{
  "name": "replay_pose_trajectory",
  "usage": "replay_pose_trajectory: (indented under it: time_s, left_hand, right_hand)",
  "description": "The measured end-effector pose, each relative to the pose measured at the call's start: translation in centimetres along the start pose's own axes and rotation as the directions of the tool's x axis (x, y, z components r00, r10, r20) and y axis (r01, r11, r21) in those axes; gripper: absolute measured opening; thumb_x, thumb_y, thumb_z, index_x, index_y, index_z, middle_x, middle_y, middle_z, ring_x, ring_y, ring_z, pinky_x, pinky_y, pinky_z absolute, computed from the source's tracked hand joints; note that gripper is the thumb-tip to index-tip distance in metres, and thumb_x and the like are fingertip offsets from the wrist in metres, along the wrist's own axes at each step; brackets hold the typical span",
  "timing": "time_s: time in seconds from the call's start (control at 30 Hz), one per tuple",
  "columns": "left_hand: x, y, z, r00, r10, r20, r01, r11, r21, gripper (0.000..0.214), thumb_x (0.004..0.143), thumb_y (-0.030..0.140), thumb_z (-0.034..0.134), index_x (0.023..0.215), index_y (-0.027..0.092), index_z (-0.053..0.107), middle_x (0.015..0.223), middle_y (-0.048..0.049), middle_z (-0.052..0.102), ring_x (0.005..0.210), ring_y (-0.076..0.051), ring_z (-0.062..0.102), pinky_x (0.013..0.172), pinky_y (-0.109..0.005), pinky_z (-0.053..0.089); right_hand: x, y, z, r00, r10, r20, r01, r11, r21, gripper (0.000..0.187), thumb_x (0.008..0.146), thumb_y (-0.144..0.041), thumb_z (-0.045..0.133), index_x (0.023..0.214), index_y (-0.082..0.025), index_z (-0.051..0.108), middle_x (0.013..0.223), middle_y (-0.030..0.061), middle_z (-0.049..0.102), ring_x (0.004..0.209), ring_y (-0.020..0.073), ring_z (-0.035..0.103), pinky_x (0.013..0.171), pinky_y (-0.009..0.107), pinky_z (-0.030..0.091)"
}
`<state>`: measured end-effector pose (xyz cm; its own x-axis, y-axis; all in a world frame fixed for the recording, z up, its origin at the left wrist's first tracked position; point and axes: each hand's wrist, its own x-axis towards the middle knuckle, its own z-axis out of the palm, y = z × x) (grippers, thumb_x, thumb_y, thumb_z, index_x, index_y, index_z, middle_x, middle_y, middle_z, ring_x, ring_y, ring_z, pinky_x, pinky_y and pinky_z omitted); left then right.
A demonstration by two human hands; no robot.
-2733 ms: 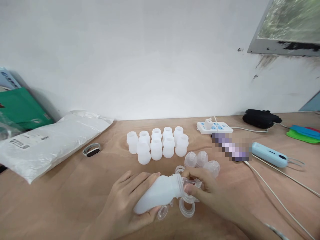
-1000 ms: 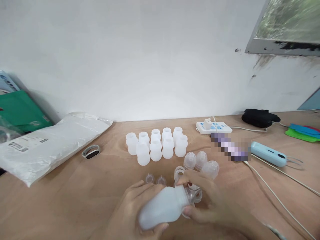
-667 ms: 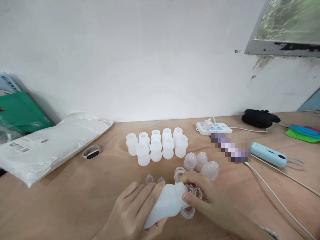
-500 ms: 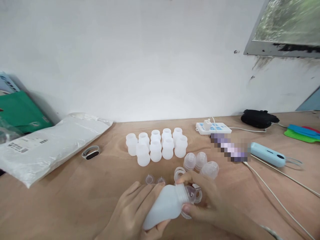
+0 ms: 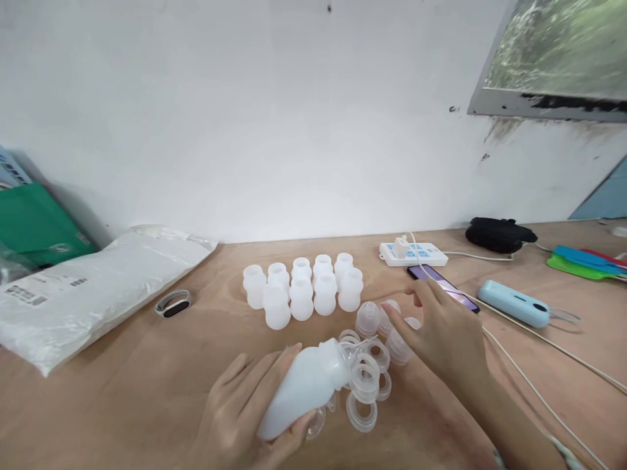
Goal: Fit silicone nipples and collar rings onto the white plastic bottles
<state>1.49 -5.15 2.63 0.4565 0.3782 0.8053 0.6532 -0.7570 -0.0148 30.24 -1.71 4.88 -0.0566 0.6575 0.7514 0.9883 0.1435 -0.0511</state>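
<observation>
My left hand [image 5: 238, 405] is wrapped round a frosted white baby bottle [image 5: 301, 388], tilted with its neck up to the right. A clear teat [image 5: 349, 352] sits at its mouth. My right hand [image 5: 448, 329] is off the bottle, thumb and fingers apart, above the translucent domed caps [image 5: 367, 318]; whether it touches one I cannot tell. Several clear collar rings [image 5: 362, 412] lie in a loose cluster beside the bottle's neck. Partly hidden under my left hand and the bottle are loose clear teats [image 5: 317, 423].
Several frosted bottle bodies [image 5: 302, 300] stand in rows behind. To the left lie a fitness band [image 5: 174, 304] and a white plastic parcel [image 5: 102, 281]. On the right are a phone [image 5: 435, 277], a power strip [image 5: 414, 253], a light-blue device [image 5: 513, 303] and cables.
My right hand has let go of the bottle's neck and moved right and up to the domed caps, its fingers opening. The left hand still holds the bottle, shifted slightly left.
</observation>
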Motion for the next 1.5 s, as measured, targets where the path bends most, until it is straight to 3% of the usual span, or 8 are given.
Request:
replay_pose_trajectory:
  time_s: [0.17,0.33,0.47,0.6,1.07,1.33,1.43,1.5]
  left_hand:
    - [-0.2,0.0,0.0,0.999,0.039,-0.006,-0.039,0.999,0.009,0.044,0.088,0.024,0.061,0.129,0.007,0.056,0.104,-0.0172,0.078,0.080,-0.026,0.073,0.067,-0.035,0.047]
    - [0.1,0.0,0.0,0.999,0.042,0.009,-0.042,0.999,0.008,0.043,0.087,0.022,0.061,0.128,0.008,0.057,0.103,-0.0158,0.079,0.079,-0.026,0.073,0.066,-0.035,0.047]
    - [0.3,0.2,0.2,0.999,0.049,0.017,-0.049,0.999,0.007,0.040,0.089,0.022,0.058,0.125,0.007,0.058,0.102,-0.0151,0.079,0.078,-0.025,0.074,0.065,-0.034,0.046]
    - [0.4,0.9,0.5,0.999,0.047,0.020,-0.047,0.999,0.009,0.037,0.089,0.021,0.056,0.124,0.009,0.059,0.098,-0.0129,0.079,0.075,-0.023,0.073,0.067,-0.033,0.048]
    - [-0.5,2.9,1.1,0.996,0.087,-0.002,-0.087,0.996,0.021,0.044,0.082,0.014,0.055,0.124,0.004,0.058,0.088,-0.0131,0.078,0.075,-0.024,0.073,0.076,-0.036,0.057]
    - [-2.7,-0.7,2.5,0.994,-0.106,0.019,0.108,0.977,-0.185,0.043,0.090,0.038,0.058,0.130,0.020,0.056,0.102,-0.0114,0.078,0.087,-0.028,0.075,0.081,-0.040,0.058]
    - [-3.1,-2.9,2.8,0.866,-0.495,-0.074,0.467,0.852,-0.238,0.040,0.091,0.047,0.058,0.122,0.023,0.059,0.107,-0.0091,0.075,0.095,-0.030,0.073,0.079,-0.041,0.059]
    - [-2.6,-4.4,2.7,0.647,-0.758,-0.075,0.695,0.628,-0.349,0.038,0.095,0.048,0.051,0.124,0.024,0.055,0.116,-0.0089,0.070,0.107,-0.031,0.068,0.087,-0.042,0.057]
  right_hand:
    - [-0.2,1.0,1.1,0.963,-0.042,0.267,0.068,0.994,-0.089,0.021,0.081,-0.037,0.067,0.075,-0.022,0.054,0.070,0.0055,0.068,0.052,0.0205,0.058,0.046,0.028,0.023]
    - [0.5,0.6,-0.7,0.994,0.102,0.041,-0.108,0.974,0.197,0.016,0.088,-0.037,0.062,0.083,-0.023,0.057,0.073,0.0039,0.066,0.061,0.0209,0.059,0.054,0.031,0.036]
    - [0.2,-0.9,-1.9,0.988,0.145,0.053,-0.141,0.703,0.697,0.008,0.092,-0.032,0.060,0.091,-0.024,0.060,0.083,0.0034,0.064,0.078,0.0203,0.062,0.067,0.031,0.049]
    - [-1.3,-3.1,-2.0,0.983,-0.047,0.179,-0.137,0.466,0.874,0.005,0.093,-0.028,0.060,0.093,-0.024,0.056,0.087,0.0030,0.062,0.080,0.0190,0.061,0.067,0.030,0.050]
    - [-4.7,-6.7,-1.0,0.953,-0.088,0.291,-0.241,0.364,0.900,0.022,0.104,-0.025,0.029,0.085,-0.024,0.041,0.084,0.0015,0.046,0.073,0.0178,0.049,0.064,0.032,0.044]
    - [-2.7,-6.0,-0.9,0.911,-0.208,0.356,-0.250,0.409,0.878,0.027,0.104,-0.048,0.028,0.109,-0.026,0.043,0.092,0.0023,0.052,0.076,0.0179,0.054,0.067,0.031,0.049]
    - [-3.0,-5.2,0.3,0.940,-0.082,0.332,-0.273,0.403,0.873,0.028,0.105,-0.048,0.029,0.116,-0.026,0.043,0.093,0.0018,0.053,0.077,0.0169,0.055,0.068,0.030,0.049]
    - [-3.4,-4.7,0.9,0.934,-0.029,0.357,-0.316,0.405,0.858,0.026,0.105,-0.045,0.030,0.117,-0.026,0.045,0.089,0.0008,0.051,0.074,0.0165,0.054,0.065,0.029,0.048]
